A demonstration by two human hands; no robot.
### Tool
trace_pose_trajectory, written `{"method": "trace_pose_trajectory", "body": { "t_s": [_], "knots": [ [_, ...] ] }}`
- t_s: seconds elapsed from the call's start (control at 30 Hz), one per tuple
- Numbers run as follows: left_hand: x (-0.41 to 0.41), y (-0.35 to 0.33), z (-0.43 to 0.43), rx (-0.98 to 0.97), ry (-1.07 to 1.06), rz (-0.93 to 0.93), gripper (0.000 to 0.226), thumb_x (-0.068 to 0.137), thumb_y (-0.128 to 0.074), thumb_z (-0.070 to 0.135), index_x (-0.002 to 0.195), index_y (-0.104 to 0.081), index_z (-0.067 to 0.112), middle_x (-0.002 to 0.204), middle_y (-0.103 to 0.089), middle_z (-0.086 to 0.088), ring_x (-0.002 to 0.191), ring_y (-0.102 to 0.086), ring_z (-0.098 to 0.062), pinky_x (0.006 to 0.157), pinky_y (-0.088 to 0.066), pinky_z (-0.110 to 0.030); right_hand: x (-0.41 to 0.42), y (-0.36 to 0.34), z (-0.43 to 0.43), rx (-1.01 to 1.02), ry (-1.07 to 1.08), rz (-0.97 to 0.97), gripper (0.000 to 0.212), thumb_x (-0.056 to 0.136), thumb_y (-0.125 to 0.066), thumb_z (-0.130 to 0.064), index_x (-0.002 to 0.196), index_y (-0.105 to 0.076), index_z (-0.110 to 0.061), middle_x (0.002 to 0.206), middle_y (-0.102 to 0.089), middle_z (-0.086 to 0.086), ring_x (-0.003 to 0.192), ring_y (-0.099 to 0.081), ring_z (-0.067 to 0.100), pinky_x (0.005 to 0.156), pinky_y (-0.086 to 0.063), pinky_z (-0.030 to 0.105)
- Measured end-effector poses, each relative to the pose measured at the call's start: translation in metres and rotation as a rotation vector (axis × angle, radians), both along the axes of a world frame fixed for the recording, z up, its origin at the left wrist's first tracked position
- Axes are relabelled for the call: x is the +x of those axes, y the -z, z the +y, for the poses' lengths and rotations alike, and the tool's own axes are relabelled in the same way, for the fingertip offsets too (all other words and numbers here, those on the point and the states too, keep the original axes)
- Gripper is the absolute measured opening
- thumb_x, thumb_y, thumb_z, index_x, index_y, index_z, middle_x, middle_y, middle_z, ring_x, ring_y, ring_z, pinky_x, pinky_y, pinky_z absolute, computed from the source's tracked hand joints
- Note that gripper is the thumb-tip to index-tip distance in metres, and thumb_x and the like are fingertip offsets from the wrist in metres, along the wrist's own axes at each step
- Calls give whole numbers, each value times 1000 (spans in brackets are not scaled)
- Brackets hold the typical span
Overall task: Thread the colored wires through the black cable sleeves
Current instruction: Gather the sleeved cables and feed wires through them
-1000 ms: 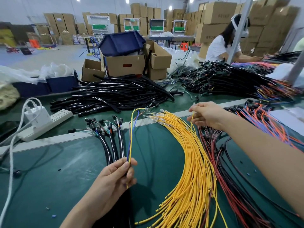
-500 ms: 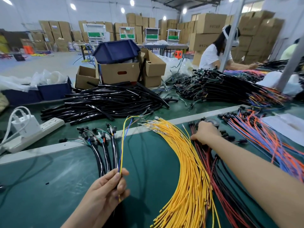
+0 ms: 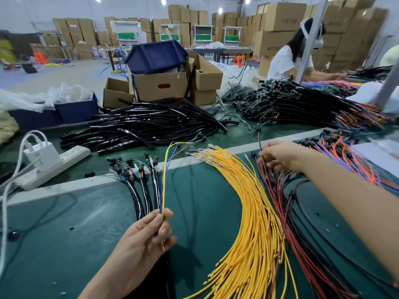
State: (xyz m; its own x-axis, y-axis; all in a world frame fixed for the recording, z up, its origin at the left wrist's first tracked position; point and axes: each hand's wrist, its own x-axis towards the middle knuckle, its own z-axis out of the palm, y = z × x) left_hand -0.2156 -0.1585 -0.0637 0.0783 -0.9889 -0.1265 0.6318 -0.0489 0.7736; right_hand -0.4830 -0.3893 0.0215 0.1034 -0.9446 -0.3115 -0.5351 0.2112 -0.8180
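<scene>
Head view catches the wire-gathering step: the left hand, lifted over the green bench, has its grip pinched on a thin yellow and blue wire pair standing upright. The right hand, arm stretched forward, curls its grip round a thin dark red wire at the head of the red-and-black wire bundle. Next, I judge, that wire must be drawn free and joined to the pair before threading into a sleeve from the glossy black cable sleeve pile farther back.
</scene>
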Motion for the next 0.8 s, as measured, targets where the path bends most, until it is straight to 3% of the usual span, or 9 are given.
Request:
{"method": "trace_pose_trajectory", "body": {
  "t_s": [0.1, 0.23, 0.4, 0.5, 0.6, 0.67, 0.8],
  "knots": [
    [0, 1, 0, -7, 12, 2, 23, 85, -48, 13, 85, -70, 6, 57, -38, -1, 43, -33, -6, 54, -50, -25, -1, -18, 0, 29, -108, -18, 5, 98, -47, -8, 94, -48, -7, 79, -71, 15, 43, -48, 13, 34, -33, 18],
    [0, 0, 1, -28, 24, 10, 23, 86, -48, 13, 86, -70, 6, 58, -40, 0, 43, -36, -5, 55, -50, -24, 0, -28, 2, 68, -226, 141, 14, 95, -53, -7, 94, -60, 5, 73, -72, 15, 43, -54, 10, 38, -42, 17],
    [-1, 0, 1, -35, 42, 18, 25, 87, -47, 12, 87, -72, 7, 61, -43, -1, 44, -39, -5, 58, -51, -24, 4, -21, 16, 153, -312, 195, 13, 99, -45, -11, 99, -50, 0, 80, -73, 18, 50, -59, 17, 40, -43, 20],
    [-1, -2, 2, -40, 45, 6, 25, 87, -48, 11, 87, -72, 7, 63, -44, -2, 47, -40, -7, 59, -50, -24, 13, -31, 18, -131, -138, 80, 13, 101, -42, -12, 102, -50, -2, 72, -68, 17, 42, -56, 15, 36, -41, 21],
    [-1, -3, 3, -30, 42, 0, 24, 85, -48, 9, 87, -72, 5, 64, -46, -5, 49, -42, -8, 62, -50, -26, 23, -61, 21, -596, 113, -171, 13, 103, -36, -18, 103, -47, -11, 67, -58, 10, 31, -48, 4, 32, -33, 14],
    [-1, -4, 5, -21, 39, 9, 22, 84, -49, 8, 89, -69, 3, 65, -49, -6, 49, -44, -8, 63, -51, -27, 30, -86, 29, -834, 215, -358, 13, 103, -32, -22, 101, -43, -16, 69, -57, 10, 35, -52, 4, 33, -33, 14],
    [-1, -3, 6, -10, 31, 18, 19, 83, -49, 7, 91, -65, -1, 67, -57, -9, 48, -48, -10, 60, -55, -27, 46, -114, 51, -956, 215, -629, 20, 102, -28, -19, 89, -42, -24, 62, -58, 10, 35, -51, 13, 36, -33, 17]
  ]
}}
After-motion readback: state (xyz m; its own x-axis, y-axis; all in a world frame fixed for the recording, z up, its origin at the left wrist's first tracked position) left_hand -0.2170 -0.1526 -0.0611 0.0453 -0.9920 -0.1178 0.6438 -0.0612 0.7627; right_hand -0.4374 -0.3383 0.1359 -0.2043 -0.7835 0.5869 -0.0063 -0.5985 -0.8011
